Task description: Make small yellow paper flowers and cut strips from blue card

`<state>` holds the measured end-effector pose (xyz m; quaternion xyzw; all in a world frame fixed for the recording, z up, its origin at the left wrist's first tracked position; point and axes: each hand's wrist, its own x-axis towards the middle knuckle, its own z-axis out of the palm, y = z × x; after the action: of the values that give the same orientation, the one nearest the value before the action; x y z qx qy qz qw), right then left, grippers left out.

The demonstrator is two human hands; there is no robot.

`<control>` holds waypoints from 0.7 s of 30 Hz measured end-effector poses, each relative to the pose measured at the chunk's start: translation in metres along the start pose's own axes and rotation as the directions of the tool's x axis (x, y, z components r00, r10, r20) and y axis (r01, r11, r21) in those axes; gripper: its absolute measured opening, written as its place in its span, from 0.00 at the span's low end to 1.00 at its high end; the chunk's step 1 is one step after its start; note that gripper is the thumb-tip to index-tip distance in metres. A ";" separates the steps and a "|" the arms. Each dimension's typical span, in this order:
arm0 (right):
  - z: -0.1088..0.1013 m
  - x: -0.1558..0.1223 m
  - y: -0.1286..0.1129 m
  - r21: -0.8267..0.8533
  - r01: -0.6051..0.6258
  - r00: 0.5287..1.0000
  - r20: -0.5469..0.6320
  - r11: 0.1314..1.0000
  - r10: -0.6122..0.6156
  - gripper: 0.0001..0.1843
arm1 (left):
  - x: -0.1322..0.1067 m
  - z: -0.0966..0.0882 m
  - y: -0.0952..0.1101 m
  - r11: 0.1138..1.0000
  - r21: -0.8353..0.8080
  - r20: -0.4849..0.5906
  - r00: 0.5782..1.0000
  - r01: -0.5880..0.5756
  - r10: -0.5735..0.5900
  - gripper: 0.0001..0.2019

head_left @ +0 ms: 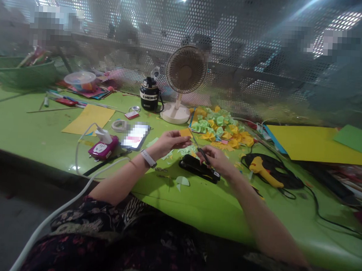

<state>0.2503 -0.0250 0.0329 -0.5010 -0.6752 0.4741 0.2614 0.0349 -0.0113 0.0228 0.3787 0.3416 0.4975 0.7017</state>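
Note:
My left hand [177,141] pinches a small piece of orange paper [185,132] over the middle of the green table. A pair of scissors [196,142] with dark handles is in my right hand [213,157], its blades pointing up and left toward the paper. I cannot tell whether the blades touch it. Beneath my right hand lies a black stapler [194,168]. Pale green paper scraps [182,181] rest in front of the stapler. Just beyond both hands spreads a heap of folded green and orange paper pieces [220,127].
Behind the hands stand a white fan [176,114] and a black bottle [149,98]. A phone [135,136], tape roll [119,125] and purple power socket [103,147] with a white cable lie left. Right are a yellow glue gun [265,173] and yellow sheets [315,143].

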 end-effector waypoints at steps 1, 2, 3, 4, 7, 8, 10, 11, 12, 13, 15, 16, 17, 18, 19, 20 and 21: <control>0.000 0.000 0.000 -0.009 0.003 1.000 -0.010 1.000 -0.003 0.31 | 0.000 0.000 0.000 1.000 -0.003 -0.001 1.000 0.001 -0.001 0.04; 0.000 0.000 0.000 -0.019 0.004 1.000 -0.019 1.000 -0.004 0.31 | 0.000 0.000 -0.001 1.000 -0.006 0.002 1.000 0.002 -0.002 0.03; 0.001 0.000 0.000 -0.027 0.004 1.000 -0.027 1.000 -0.005 0.31 | 0.000 -0.001 -0.001 1.000 -0.008 0.006 1.000 0.002 -0.002 0.03; 0.001 0.000 0.000 -0.036 0.005 0.999 -0.034 0.999 -0.006 0.32 | 0.000 -0.001 -0.001 1.000 -0.009 0.008 1.000 0.002 -0.002 0.03; 0.000 0.000 0.000 -0.051 0.016 0.998 -0.052 0.999 -0.019 0.32 | 0.000 0.000 -0.001 1.000 -0.018 -0.005 1.000 -0.001 0.000 0.03; 0.000 0.000 0.000 -0.056 0.024 0.998 -0.059 0.998 -0.028 0.32 | 0.000 0.000 -0.001 1.000 -0.022 -0.013 1.000 -0.002 0.002 0.04; 0.000 0.000 0.002 -0.069 0.038 0.996 -0.075 0.997 -0.043 0.31 | 0.000 0.002 0.001 1.000 -0.026 -0.034 0.999 -0.002 0.001 0.05; -0.001 0.001 0.003 -0.076 0.044 0.995 -0.081 0.996 -0.050 0.31 | -0.001 0.003 0.001 1.000 -0.025 -0.048 0.999 0.000 -0.001 0.05; -0.001 0.001 0.004 -0.081 0.049 0.995 -0.086 0.995 -0.056 0.31 | -0.001 0.003 0.002 1.000 -0.022 -0.064 0.998 0.003 -0.004 0.05; -0.001 0.001 0.005 -0.086 0.054 0.994 -0.088 0.995 -0.061 0.31 | -0.001 0.004 0.003 1.000 -0.019 -0.081 0.997 0.005 -0.007 0.05; -0.001 0.002 0.006 -0.089 0.057 0.994 -0.087 0.994 -0.064 0.31 | 0.000 0.004 0.003 1.000 -0.014 -0.104 0.995 0.000 -0.002 0.05; -0.001 0.002 0.005 -0.087 0.054 0.994 -0.086 0.995 -0.062 0.32 | 0.000 0.004 0.003 1.000 -0.013 -0.109 0.994 -0.007 0.005 0.05; -0.002 0.001 0.004 -0.083 0.050 0.995 -0.085 0.995 -0.057 0.32 | 0.000 0.004 0.003 1.000 -0.009 -0.112 0.994 -0.014 0.013 0.05; -0.002 0.001 0.003 -0.079 0.042 0.996 -0.082 0.996 -0.048 0.32 | 0.000 0.004 0.003 1.000 -0.004 -0.114 0.993 -0.021 0.020 0.05; -0.002 0.000 0.001 -0.076 0.030 0.996 -0.076 0.997 -0.036 0.33 | 0.001 0.004 0.003 1.000 0.002 -0.113 0.993 -0.027 0.027 0.05; -0.002 -0.001 -0.001 -0.075 0.018 0.997 -0.069 0.997 -0.023 0.33 | 0.001 0.003 0.002 1.000 0.010 -0.110 0.993 -0.029 0.030 0.05; -0.002 -0.002 -0.003 -0.075 0.006 0.998 -0.061 0.997 -0.011 0.33 | 0.001 0.003 0.002 0.999 0.021 -0.103 0.994 -0.027 0.029 0.05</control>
<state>0.2516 -0.0261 0.0367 -0.5220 -0.6862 0.4317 0.2651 0.0371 -0.0107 0.0256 0.3639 0.3771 0.5228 0.6723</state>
